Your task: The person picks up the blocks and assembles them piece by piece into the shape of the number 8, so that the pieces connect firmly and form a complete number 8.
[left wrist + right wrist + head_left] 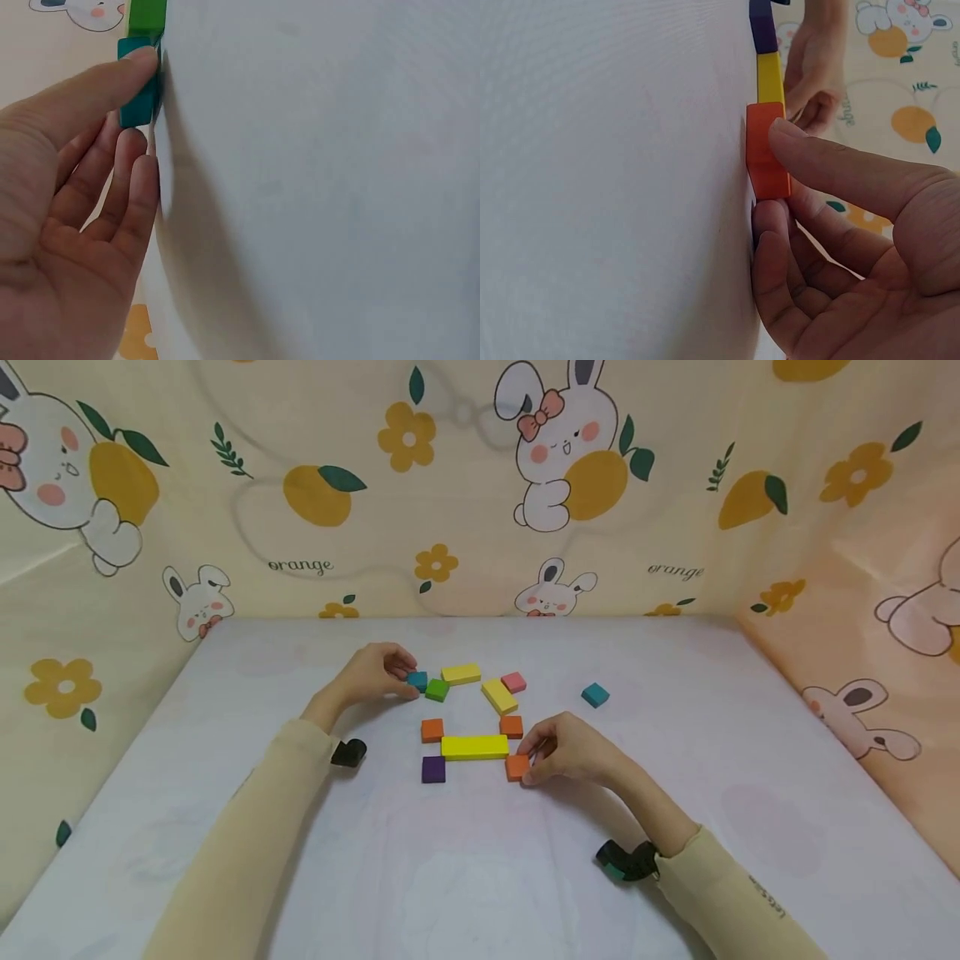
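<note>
The right hand (573,750) pinches a square orange wood-looking block (516,767) beside a long yellow block (474,747), and the left hand (371,673) pinches a square blue-green wood-looking block (417,679) beside a square green block (437,690), maybe so each sits straight.

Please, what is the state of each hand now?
Left hand: holding the teal block beside the green block.
Right hand: holding the frontmost orange block.

A cream backdrop (480,502) with printed rabbits (566,452), oranges (317,500) and flowers (407,437) stands far, left and right of a white tabletop (465,877); a faint curve (233,514) far left may be a shadow.
</note>
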Available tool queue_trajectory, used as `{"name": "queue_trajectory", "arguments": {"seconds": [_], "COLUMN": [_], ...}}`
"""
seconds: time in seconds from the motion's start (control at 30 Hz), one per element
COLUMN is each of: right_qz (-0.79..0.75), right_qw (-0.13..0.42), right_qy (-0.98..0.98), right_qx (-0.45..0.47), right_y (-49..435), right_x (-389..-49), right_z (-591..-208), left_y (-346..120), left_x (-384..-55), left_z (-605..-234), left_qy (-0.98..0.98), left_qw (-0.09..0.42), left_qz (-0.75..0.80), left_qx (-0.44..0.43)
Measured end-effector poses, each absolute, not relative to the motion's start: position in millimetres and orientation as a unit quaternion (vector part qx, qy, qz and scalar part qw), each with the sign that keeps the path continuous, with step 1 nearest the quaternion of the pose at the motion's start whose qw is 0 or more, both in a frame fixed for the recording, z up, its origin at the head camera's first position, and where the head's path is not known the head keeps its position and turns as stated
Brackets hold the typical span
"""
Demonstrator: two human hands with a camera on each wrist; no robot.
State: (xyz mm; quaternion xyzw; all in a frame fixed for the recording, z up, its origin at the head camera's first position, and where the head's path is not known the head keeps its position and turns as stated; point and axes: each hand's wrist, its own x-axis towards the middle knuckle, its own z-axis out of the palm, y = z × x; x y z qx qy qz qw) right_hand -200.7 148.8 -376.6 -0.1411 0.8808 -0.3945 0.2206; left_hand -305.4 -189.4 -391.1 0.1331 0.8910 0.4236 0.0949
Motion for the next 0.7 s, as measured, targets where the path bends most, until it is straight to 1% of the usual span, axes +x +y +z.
{"name": "queue_trajectory", "arguments": {"seconds": [0.17, 0.4, 0.5, 0.7], "right_qz": [-0.395, -0.393, -0.397, -0.398], "right_qw": [0.219, 0.219, 0.222, 0.220], "right_qy": [0.881, 0.883, 0.879, 0.880], "right_qx": [-0.144, -0.134, -0.140, -0.139], "right_y": [150, 150, 150, 149], "right_x": [-200, -199, -198, -200], "right_z": [-374, -375, -376, -375], "left_y": [-195, -192, -188, -179], "left_x": [-297, -259, -242, -214], "left_z": [-388, -372, -369, -362], "left_qy": [0.887, 0.854, 0.843, 0.833], "left_qw": [0.062, 0.021, 0.018, 0.028], "left_qz": [0.437, 0.486, 0.495, 0.491], "left_qx": [0.135, 0.184, 0.207, 0.253]}}
